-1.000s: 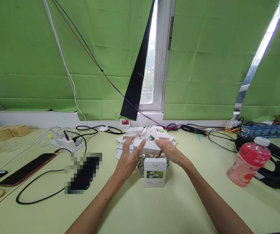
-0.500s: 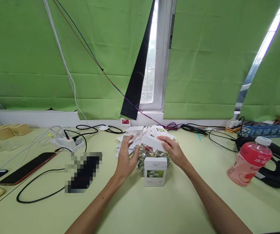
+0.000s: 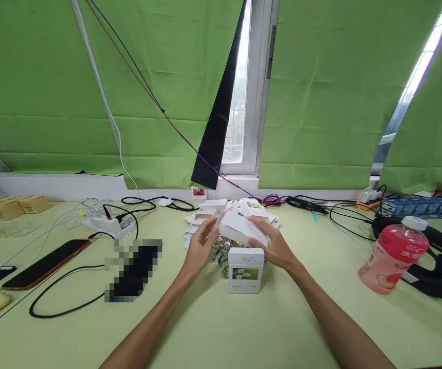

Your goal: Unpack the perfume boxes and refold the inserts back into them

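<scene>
A small white cardboard box is held between my two hands, above a heap of shiny metal-and-glass pieces too small to name. My right hand grips its right end, thumb in front and fingers on top. At its left end, the fingers and thumb of my left hand pinch what looks like a flap. Nearer me, a white box with a flower picture stands upright on the table. Behind my hands lies a pile of flat white cartons, partly hidden.
A pink drink bottle stands right, before a black headset-like strap. Phones and a power strip lie left with loose cables. Small brown boxes sit far left; black cables run along the back.
My left hand has moved from open beside the box to pinching its left end. The box has turned and come nearer, showing its broad face. My right hand has kept hold of it.
</scene>
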Demonstrator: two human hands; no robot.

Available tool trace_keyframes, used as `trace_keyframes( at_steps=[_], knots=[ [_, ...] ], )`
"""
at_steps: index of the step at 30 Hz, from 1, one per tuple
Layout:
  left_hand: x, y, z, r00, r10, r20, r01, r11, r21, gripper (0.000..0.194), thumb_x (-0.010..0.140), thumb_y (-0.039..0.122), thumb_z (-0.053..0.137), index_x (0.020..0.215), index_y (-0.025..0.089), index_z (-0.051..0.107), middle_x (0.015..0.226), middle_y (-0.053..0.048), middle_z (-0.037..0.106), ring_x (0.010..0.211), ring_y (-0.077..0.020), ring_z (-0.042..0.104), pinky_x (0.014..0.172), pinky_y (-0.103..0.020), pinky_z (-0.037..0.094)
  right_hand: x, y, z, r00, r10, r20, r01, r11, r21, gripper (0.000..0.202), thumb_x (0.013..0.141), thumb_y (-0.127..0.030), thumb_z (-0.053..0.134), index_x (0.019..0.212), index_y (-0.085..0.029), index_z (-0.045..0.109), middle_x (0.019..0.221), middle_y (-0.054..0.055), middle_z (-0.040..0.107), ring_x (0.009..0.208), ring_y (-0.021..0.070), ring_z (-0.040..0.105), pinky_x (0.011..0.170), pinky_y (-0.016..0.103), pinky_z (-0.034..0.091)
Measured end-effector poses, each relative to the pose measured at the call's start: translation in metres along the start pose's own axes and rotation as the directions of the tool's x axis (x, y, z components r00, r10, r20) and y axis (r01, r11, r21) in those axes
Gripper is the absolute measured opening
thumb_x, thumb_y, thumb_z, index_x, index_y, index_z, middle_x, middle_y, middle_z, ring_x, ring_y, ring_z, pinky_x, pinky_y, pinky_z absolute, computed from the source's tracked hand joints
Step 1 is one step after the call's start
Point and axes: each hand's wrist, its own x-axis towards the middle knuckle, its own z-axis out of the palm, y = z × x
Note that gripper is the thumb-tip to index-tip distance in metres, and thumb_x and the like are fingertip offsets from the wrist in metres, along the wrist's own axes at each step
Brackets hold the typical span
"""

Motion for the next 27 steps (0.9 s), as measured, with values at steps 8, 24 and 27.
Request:
trace_keyframes(
  at_steps=[8,24,27],
  knots=[
    [-0.0006,-0.0015,0.0033,1.000,0.008,0.018,-0.008,0.999,-0.034,0.047,0.089,0.052,0.059,0.127,0.024,0.063,0.131,-0.007,0.064,0.110,-0.0236,0.064,0.098,-0.040,0.052,0.0009,-0.0020,-0.0038,0.999,-0.006,-0.037,0.005,1.000,-0.017,0.054,0.083,-0.044,0.068,0.132,-0.026,0.057,0.140,0.009,0.057,0.128,0.0304,0.051,0.103,0.045,0.044],
    [-0.0037,0.0014,0.0073,0.999,0.002,0.036,0.001,0.995,-0.099,0.057,0.086,0.049,0.065,0.135,0.021,0.059,0.135,-0.009,0.062,0.119,-0.0243,0.060,0.098,-0.033,0.050,0.0014,-0.0076,-0.0061,0.980,-0.199,-0.016,0.195,0.971,-0.136,0.067,0.078,-0.049,0.076,0.139,-0.030,0.054,0.147,0.009,0.051,0.135,0.0320,0.045,0.113,0.053,0.034],
    [-0.0038,0.0021,0.0072,0.999,0.001,0.035,0.003,0.993,-0.122,0.061,0.086,0.048,0.065,0.139,0.020,0.055,0.137,-0.011,0.061,0.123,-0.0254,0.057,0.098,-0.034,0.049,0.0013,-0.0065,-0.0060,0.978,-0.208,-0.002,0.205,0.968,-0.147,0.066,0.079,-0.050,0.074,0.139,-0.031,0.054,0.148,0.009,0.050,0.135,0.0321,0.044,0.113,0.054,0.032]
  ],
)
